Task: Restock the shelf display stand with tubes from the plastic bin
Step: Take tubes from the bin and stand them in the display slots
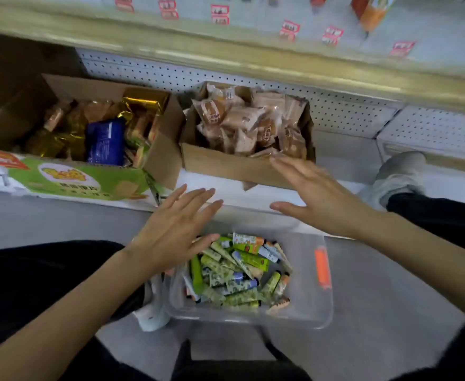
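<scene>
Here | left hand point(175, 229) splayed, empty | right hand point(315, 195) splayed, empty | tubes point(234, 273) piled in plastic bin point(311, 306)

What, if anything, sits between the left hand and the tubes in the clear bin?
Nothing visible. The left hand hovers open over the clear plastic bin's left rim, and the bin has no lid on it. The tubes lie loose and exposed just to the right of the fingers. The right hand, also open, is off near the shelf edge.
</scene>
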The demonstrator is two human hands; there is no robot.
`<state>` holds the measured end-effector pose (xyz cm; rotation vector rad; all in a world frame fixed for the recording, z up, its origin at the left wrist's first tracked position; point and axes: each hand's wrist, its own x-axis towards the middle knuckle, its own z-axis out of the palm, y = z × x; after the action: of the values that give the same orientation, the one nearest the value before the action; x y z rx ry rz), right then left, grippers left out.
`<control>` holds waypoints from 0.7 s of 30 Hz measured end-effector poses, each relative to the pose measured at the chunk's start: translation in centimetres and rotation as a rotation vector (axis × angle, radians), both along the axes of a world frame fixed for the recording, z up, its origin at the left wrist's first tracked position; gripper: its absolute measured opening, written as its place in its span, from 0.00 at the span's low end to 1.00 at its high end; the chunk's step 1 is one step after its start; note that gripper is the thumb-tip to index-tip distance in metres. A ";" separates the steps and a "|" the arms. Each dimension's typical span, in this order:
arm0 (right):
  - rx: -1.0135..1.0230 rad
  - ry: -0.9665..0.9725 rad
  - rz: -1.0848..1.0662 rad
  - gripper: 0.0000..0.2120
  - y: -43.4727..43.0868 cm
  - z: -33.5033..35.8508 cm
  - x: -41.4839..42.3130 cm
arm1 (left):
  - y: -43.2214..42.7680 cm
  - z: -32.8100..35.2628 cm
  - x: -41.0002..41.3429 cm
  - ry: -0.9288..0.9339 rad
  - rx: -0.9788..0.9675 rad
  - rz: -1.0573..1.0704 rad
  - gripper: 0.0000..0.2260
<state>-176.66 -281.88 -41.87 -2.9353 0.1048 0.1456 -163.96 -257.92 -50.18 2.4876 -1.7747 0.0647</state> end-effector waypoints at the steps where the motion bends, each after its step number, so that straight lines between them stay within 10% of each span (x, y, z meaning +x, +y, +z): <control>1: 0.121 0.082 -0.074 0.38 0.0 -2.4 -0.7 | 0.6 -1.8 -0.2 0.020 0.060 0.012 0.27; 10: 0.649 0.666 -0.444 0.48 -0.1 -22.2 -2.3 | 2.5 -12.0 -0.1 0.276 0.217 0.376 0.35; 21: 0.830 0.615 -0.687 0.46 3.5 -33.9 -2.6 | 2.9 -19.4 -3.2 0.540 -0.189 0.782 0.31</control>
<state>-179.21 -278.41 -75.78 -1.8191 0.8771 0.7534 -167.15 -254.99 -69.59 2.5515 -0.5292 -0.3363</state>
